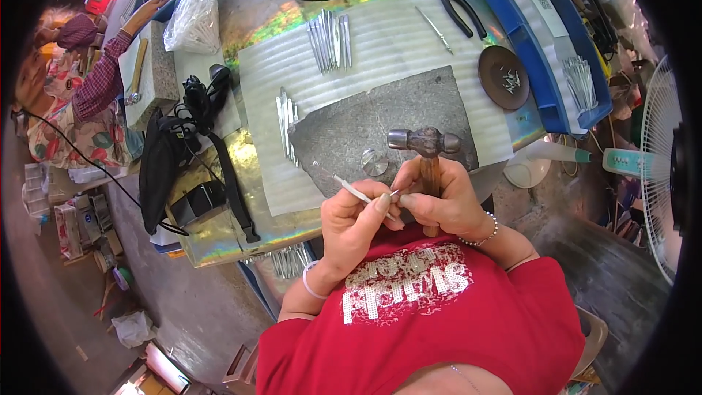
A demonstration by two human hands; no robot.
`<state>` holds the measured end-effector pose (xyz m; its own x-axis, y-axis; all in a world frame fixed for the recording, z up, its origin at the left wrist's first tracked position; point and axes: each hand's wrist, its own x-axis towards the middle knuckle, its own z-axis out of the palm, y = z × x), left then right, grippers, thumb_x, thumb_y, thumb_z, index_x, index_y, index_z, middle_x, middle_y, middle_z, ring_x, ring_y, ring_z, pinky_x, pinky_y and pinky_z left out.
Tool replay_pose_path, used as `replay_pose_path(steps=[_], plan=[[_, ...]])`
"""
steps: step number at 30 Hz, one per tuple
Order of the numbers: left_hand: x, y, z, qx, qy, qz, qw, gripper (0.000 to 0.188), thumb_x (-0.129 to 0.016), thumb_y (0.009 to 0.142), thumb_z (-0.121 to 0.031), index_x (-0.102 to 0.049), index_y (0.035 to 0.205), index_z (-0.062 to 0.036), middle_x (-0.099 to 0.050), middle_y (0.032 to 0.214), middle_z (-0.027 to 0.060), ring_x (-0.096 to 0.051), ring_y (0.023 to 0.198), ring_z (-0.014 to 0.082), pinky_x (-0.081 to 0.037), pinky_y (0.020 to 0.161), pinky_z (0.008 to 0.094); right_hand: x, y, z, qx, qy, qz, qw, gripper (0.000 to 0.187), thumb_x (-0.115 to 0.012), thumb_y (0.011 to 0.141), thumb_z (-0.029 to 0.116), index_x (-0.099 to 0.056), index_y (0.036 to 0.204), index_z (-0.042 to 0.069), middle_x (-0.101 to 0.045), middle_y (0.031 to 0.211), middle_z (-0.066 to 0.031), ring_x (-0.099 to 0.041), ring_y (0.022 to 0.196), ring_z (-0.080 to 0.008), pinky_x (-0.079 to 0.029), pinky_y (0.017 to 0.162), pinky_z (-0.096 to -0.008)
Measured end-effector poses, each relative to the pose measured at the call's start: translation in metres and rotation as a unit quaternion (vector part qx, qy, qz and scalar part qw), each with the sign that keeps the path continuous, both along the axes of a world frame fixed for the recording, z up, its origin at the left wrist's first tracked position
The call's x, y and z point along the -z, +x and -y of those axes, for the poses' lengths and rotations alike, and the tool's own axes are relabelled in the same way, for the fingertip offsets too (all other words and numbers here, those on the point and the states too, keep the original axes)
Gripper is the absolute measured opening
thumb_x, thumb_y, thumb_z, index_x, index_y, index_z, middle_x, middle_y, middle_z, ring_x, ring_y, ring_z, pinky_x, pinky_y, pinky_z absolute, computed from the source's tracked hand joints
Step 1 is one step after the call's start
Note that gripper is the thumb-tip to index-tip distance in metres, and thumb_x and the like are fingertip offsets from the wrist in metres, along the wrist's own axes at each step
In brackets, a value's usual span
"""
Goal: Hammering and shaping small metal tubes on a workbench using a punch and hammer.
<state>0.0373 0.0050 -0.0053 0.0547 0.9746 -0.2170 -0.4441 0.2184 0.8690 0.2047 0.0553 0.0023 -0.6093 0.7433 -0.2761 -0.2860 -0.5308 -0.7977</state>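
Observation:
My left hand (353, 225) pinches a slim silver-white rod (356, 192) with a thin, clear-looking far end. At the rod's near end, the fingertips of my right hand (452, 201) meet those of my left around a tiny bright pin-like piece (395, 192). A ball-peen hammer (424, 142) is also held in my right hand, its wooden handle upright between thumb and fingers, head away from me. Just beyond both hands lies a grey stone slab (387, 113) with a small round clear piece (374, 162) on it.
White foam sheeting (263, 66) bears bundled silver rods (329, 40), more rods (286, 126), black-handled pliers (455, 4) and a brown dish (497, 73) of small metal pieces. A blue tray (537, 95) stands right, a fan (662, 168) beyond. Left are a black bag (164, 168) and another person's hand (150, 12).

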Motion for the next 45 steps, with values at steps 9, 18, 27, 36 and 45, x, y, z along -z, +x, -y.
replay_pose_path(steps=[9, 18, 27, 36, 45], plan=[[0.004, -0.003, -0.001, 0.0, -0.017, 0.036, 0.999, 0.012, -0.052, 0.092, -0.005, -0.057, 0.096, 0.0042, -0.061, 0.078, 0.0081, -0.06, 0.064, 0.0108, -0.052, 0.058, 0.0217, 0.003, -0.004, 0.002, 0.013, -0.028, 0.02, 0.999, 0.017, -0.06, 0.086, 0.004, -0.053, 0.102, 0.001, -0.06, 0.078, -0.0019, -0.045, 0.05, -0.0016, -0.033, 0.041, -0.0167], [-0.002, -0.003, 0.0, 0.033, -0.038, 0.006, 0.999, 0.015, -0.048, 0.092, -0.006, -0.056, 0.092, 0.0061, -0.062, 0.08, 0.0132, -0.06, 0.06, 0.0147, -0.05, 0.054, 0.0236, 0.004, -0.008, 0.004, 0.036, -0.051, 0.004, 0.998, 0.01, -0.056, 0.09, 0.008, -0.052, 0.095, 0.0, -0.057, 0.073, -0.0032, -0.042, 0.048, -0.0016, -0.029, 0.04, -0.0172], [0.001, -0.009, -0.002, 0.048, -0.079, 0.09, 0.992, 0.015, -0.05, 0.093, -0.008, -0.059, 0.09, 0.004, -0.061, 0.072, 0.0065, -0.06, 0.06, 0.0103, -0.049, 0.055, 0.0207, 0.001, -0.011, 0.004, 0.039, -0.044, 0.029, 0.998, 0.02, -0.053, 0.092, 0.019, -0.052, 0.094, -0.001, -0.056, 0.073, -0.0069, -0.037, 0.044, -0.0045, -0.029, 0.039, -0.0189], [0.001, -0.005, 0.0, 0.02, -0.05, 0.049, 0.997, 0.012, -0.051, 0.091, -0.005, -0.058, 0.09, 0.0036, -0.061, 0.072, 0.0058, -0.06, 0.06, 0.0104, -0.049, 0.055, 0.0202, 0.003, -0.011, 0.005, 0.042, -0.067, 0.003, 0.997, 0.011, -0.05, 0.093, 0.01, -0.052, 0.095, -0.001, -0.055, 0.072, -0.0041, -0.038, 0.045, -0.0022, -0.027, 0.039, -0.0182], [0.008, -0.002, -0.004, -0.059, 0.255, -0.332, 0.906, 0.016, -0.064, 0.072, 0.008, -0.06, 0.085, -0.0001, -0.059, 0.07, 0.0099, -0.058, 0.054, 0.0177, -0.044, 0.047, 0.0271, 0.011, -0.009, 0.005, 0.029, -0.044, -0.049, 0.997, 0.014, -0.047, 0.09, 0.003, -0.053, 0.1, -0.003, -0.058, 0.077, -0.0077, -0.039, 0.045, -0.0021, -0.028, 0.039, -0.0186]])
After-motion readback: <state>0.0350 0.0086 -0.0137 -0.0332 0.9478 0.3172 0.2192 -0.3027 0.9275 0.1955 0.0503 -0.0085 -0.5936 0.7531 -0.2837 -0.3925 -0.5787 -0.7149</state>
